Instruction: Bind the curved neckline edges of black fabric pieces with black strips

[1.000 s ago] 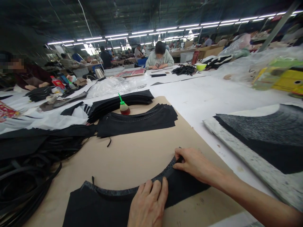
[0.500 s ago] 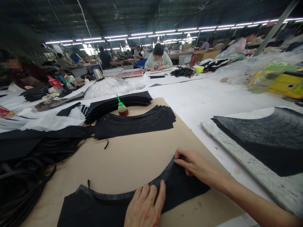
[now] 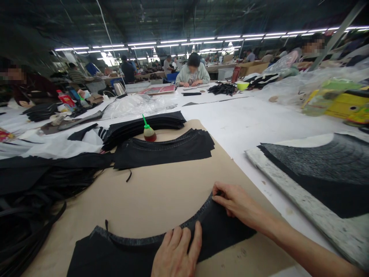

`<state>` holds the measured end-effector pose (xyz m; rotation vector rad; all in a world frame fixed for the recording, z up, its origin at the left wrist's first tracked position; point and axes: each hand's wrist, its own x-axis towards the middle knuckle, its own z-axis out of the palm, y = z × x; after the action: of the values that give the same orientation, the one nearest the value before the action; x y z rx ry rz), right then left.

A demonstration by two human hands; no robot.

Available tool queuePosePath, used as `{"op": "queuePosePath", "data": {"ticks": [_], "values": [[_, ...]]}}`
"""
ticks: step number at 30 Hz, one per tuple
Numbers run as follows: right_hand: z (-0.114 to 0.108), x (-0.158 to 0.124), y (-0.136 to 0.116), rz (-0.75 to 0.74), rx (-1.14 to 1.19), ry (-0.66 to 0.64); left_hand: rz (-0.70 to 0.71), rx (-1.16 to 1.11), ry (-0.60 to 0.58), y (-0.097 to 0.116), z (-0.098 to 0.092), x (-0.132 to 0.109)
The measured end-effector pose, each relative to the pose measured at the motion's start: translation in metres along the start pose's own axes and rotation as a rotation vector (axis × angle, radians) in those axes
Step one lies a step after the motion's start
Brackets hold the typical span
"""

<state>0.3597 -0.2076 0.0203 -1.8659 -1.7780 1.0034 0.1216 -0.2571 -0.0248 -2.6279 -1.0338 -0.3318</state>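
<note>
A black fabric piece with a curved, greyish upper edge lies on the brown board in front of me. Spread over its middle, my left hand rests flat, fingertips just below the curve. My right hand pinches the edge at the curve's upper right end, thumb against forefinger. Whether it grips only the fabric or also a thin strip, I cannot tell. Near the left end of the curve, a narrow black strip sticks up.
Beyond lie stacked black pieces and a green-tipped squeeze bottle. Loose black strips heap at the left. On the right, a pale slab bears more black pieces. A co-worker sits across the white table.
My hands and the fabric piece have barely shifted. In the background at right, a person's head now shows higher beside the pole.
</note>
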Motion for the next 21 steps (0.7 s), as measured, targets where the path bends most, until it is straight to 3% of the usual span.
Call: {"op": "queuePosePath", "data": {"ticks": [9,21], "values": [[0.006,0.004,0.006,0.072,-0.012,0.094,0.006,-0.002,0.046,-0.001,0.005,-0.001],[0.01,0.001,0.011,0.03,-0.054,0.172,-0.014,-0.004,0.099,0.001,0.01,-0.002]]}}
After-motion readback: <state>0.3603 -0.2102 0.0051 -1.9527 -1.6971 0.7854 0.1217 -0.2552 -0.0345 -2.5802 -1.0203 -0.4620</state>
